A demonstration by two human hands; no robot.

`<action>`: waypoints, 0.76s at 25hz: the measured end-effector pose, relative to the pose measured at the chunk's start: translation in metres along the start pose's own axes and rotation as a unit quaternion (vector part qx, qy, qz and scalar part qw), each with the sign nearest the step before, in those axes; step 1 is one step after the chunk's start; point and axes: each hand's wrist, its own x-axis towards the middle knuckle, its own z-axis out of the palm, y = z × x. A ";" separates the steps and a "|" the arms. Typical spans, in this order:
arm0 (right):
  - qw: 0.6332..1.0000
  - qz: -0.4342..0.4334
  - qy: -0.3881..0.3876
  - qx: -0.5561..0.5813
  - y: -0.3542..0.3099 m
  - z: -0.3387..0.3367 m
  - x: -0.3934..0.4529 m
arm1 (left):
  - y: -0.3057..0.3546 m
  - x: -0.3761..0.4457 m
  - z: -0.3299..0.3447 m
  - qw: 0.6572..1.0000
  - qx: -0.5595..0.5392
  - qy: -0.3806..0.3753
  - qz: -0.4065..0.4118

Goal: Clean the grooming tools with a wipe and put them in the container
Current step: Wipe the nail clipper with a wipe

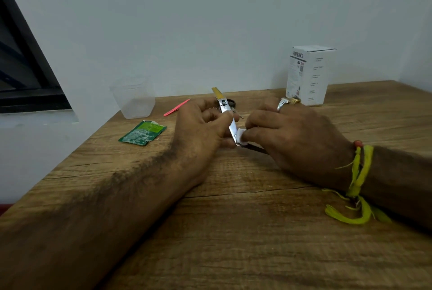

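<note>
Head view: left hand (201, 126) pinches a slim shiny metal grooming tool with a yellowish tip (225, 107), holding it tilted just above the wood-grain tabletop (257, 231). Right hand (292, 135) has its grip closed on a small folded white wipe (242, 136), pressed against the tool's lower end. Both grips occupied, neither free.

Clear plastic tub-shaped container (134, 100) stands at the back left edge of the tabletop, well apart from the hands; can't see anything in it. Thin pink stick (176, 107) lies between container and left hand. Dark object partly hidden behind the tool, can't tell what. Torn green wipe sachet (142, 135) lies flat left of the left hand. White printed carton (308, 74) upright at the back right.

Step, as I read it: wiping this tool, early in the task, container looks unfilled. Next move likely: finish the pass along the full length, then left hand carries the tool back-left and drops it in the container. Pink stick needs the same treatment.
</note>
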 end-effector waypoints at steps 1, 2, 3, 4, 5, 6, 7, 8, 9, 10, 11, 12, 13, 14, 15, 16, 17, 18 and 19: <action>0.999 0.026 0.017 0.021 0.001 0.001 -0.001 | 0.001 0.000 0.000 1.000 -0.005 0.001 -0.005; 0.995 0.067 0.041 0.055 0.005 0.001 -0.003 | 0.002 0.000 -0.001 1.000 -0.013 0.004 -0.011; 0.987 0.108 0.068 0.093 0.009 0.001 -0.006 | 0.002 0.000 -0.001 0.999 -0.027 0.007 -0.020; 0.978 0.142 0.090 0.125 0.012 0.001 -0.008 | 0.003 0.001 -0.002 0.999 -0.042 0.012 -0.029; 0.971 0.165 0.101 0.142 0.014 0.001 -0.009 | 0.003 0.002 -0.002 0.998 -0.053 0.018 -0.039; 0.967 0.176 0.101 0.152 0.014 0.002 -0.009 | 0.003 0.004 -0.002 0.997 -0.058 0.021 -0.048; 0.966 0.178 0.094 0.161 0.013 0.004 -0.008 | 0.002 0.004 -0.001 0.997 -0.056 0.023 -0.055; 0.967 0.171 0.082 0.172 0.011 0.004 -0.008 | 0.002 0.005 -0.001 0.997 -0.052 0.023 -0.061; 0.969 0.156 0.065 0.182 0.009 0.004 -0.007 | 0.001 0.005 0.000 0.997 -0.047 0.023 -0.064; 0.972 0.135 0.048 0.188 0.008 0.004 -0.007 | 0.001 0.005 0.000 0.996 -0.047 0.022 -0.066; 0.975 0.114 0.033 0.186 0.007 0.004 -0.008 | 0.001 0.005 0.000 0.996 -0.052 0.020 -0.066; 0.979 0.098 0.021 0.176 0.006 0.003 -0.008 | 0.000 0.005 -0.001 0.996 -0.057 0.015 -0.065; 0.983 0.088 0.014 0.161 0.006 0.003 -0.008 | 0.000 0.005 -0.001 0.996 -0.058 0.008 -0.062; 0.986 0.082 0.008 0.146 0.006 0.003 -0.008 | -0.001 0.006 -0.001 0.997 -0.055 0.003 -0.057; 0.988 0.080 0.001 0.132 0.006 0.003 -0.007 | -0.001 0.006 -0.002 0.997 -0.052 -0.002 -0.052; 0.990 0.077 -0.010 0.118 0.005 0.003 -0.006 | -0.002 0.006 -0.001 0.998 -0.051 -0.004 -0.048; 0.991 0.072 -0.021 0.106 0.004 0.003 -0.005 | -0.002 0.006 -0.001 0.998 -0.051 -0.005 -0.046; 0.993 0.066 -0.030 0.097 0.003 0.003 -0.004 | -0.002 0.006 -0.001 0.998 -0.049 -0.005 -0.044; 0.993 0.060 -0.037 0.090 0.002 0.003 -0.003 | -0.002 0.006 -0.001 0.998 -0.044 -0.005 -0.042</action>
